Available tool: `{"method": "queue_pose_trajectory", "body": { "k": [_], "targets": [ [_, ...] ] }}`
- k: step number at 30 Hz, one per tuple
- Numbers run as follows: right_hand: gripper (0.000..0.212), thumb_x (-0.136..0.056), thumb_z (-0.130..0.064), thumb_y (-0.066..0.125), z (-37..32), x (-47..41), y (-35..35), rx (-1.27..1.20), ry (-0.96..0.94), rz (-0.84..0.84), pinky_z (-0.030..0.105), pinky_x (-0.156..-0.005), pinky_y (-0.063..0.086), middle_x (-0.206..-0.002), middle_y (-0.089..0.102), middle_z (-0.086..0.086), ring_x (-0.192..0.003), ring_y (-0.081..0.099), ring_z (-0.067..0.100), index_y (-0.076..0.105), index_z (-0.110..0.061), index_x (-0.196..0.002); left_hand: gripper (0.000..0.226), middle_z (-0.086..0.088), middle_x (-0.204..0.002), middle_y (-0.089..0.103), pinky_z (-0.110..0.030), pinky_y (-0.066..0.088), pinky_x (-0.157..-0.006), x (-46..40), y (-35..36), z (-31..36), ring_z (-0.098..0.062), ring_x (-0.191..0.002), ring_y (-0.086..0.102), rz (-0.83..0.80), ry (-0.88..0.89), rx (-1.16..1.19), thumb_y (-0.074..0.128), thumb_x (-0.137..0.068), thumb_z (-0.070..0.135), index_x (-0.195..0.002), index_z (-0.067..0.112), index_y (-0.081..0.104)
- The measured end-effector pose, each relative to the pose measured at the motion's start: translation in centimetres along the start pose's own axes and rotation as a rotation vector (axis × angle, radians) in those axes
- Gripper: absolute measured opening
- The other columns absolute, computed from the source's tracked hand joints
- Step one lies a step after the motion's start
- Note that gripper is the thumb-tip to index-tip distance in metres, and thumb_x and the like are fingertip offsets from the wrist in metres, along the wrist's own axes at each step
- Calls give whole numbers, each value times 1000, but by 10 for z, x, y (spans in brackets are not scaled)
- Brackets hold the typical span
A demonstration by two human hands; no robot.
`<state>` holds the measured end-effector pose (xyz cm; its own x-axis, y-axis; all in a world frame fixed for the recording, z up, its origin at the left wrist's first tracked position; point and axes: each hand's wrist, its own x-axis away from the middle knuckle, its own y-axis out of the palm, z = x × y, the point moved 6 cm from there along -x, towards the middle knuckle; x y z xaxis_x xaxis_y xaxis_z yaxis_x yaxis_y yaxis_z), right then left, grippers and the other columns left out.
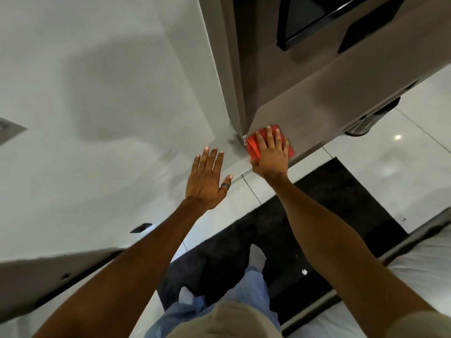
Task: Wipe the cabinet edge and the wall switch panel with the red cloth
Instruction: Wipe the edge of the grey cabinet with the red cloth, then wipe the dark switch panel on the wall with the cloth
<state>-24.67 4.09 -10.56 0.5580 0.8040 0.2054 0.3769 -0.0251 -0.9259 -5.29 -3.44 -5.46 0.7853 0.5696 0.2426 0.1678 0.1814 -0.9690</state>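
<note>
- Pressing flat, the right hand (269, 154) pins the red cloth (253, 148) against the cabinet (317, 98), fingers spread and straight over the fabric rather than curled round it.
- The cloth lies folded under that palm; red shows past the fingertips, to the left of the hand along the cabinet's lower corner edge, and a little to the right of the hand.
- Just left of the grip, the cabinet's corner meets the pale wall (109, 81); the cloth's left tip touches that corner.
- The left hand (207, 179) is open, fingers together and extended, thumb out to the side, holding nothing. It sits well left of and below the cloth hand, against or just off the wall; contact cannot be told.
- A dark ring (225, 186) is on one finger of the left hand.
- Above the grip, up the cabinet front, there is a black recessed shape (317, 18); its nature cannot be told.
- To the right of the grip, under the cabinet, a round metallic object (366, 123) shows partly.
- Below the grip lie glossy white floor tiles (390, 154) and a black mat (317, 203), with the person's feet in white socks (257, 254) and blue trousers (231, 301) on the mat.
- Far left of the grip, a small dark plate (141, 228) is set in the wall, blurred.
</note>
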Motion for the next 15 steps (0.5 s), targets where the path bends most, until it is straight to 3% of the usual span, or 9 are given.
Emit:
{"method": "queue_pose_trajectory", "body": {
  "k": [2,4,6,8,10,13,15],
  "targets": [
    [94,-98,-33,72,-14,21,7,-40,-4,13,60,-134,5,-177,4,9,-164,-2,37,10,-22,-167,77,-8,-173,-6,-43,-5,-131,17,2,-14,-27,-159,-14,17,-11,-8,22,-105,60,-164,16,-2],
    [84,-100,-29,70,-28,42,14,-170,36,41,56,-135,6,-175,14,8,-164,5,34,19,-21,-166,76,-8,-173,-4,-43,-3,-131,37,5,-30,-27,-159,-13,36,-27,15,23,-106,58,-164,16,-1],
    [74,-98,-23,73,-48,56,15,-388,80,91,52,-134,19,-168,35,10,-160,25,32,35,-17,-161,76,-9,-173,-2,-44,-2,-131,58,2,-50,-27,-159,-13,98,-45,52,26,-106,57,-164,15,3],
    [67,-95,-7,73,-80,72,17,-724,170,123,45,-124,41,-153,54,14,-142,50,31,47,-17,-155,73,-10,-173,1,-45,0,-131,80,-11,-76,-27,-158,-13,185,-54,91,28,-108,53,-164,12,7],
    [63,-97,2,65,-130,88,24,-1072,246,77,37,-106,55,-144,62,13,-122,59,27,51,-24,-153,74,-11,-172,4,-48,4,-131,105,-34,-110,-29,-159,-9,297,-65,100,29,-105,52,-164,10,14],
    [64,-98,7,59,-232,104,23,-1377,186,77,13,-75,57,-136,65,0,-119,61,20,53,-30,-150,71,-14,-171,11,-52,10,-130,150,-83,-170,-34,-160,0,522,-87,73,37,-104,46,-162,8,21],
    [68,-97,9,60,-310,114,6,-1457,51,107,10,-81,57,-140,62,-9,-130,60,16,52,-32,-150,70,-14,-171,13,-52,10,-130,189,-122,-215,-33,-160,2,689,-119,49,43,-104,41,-162,8,23]
  ]
}}
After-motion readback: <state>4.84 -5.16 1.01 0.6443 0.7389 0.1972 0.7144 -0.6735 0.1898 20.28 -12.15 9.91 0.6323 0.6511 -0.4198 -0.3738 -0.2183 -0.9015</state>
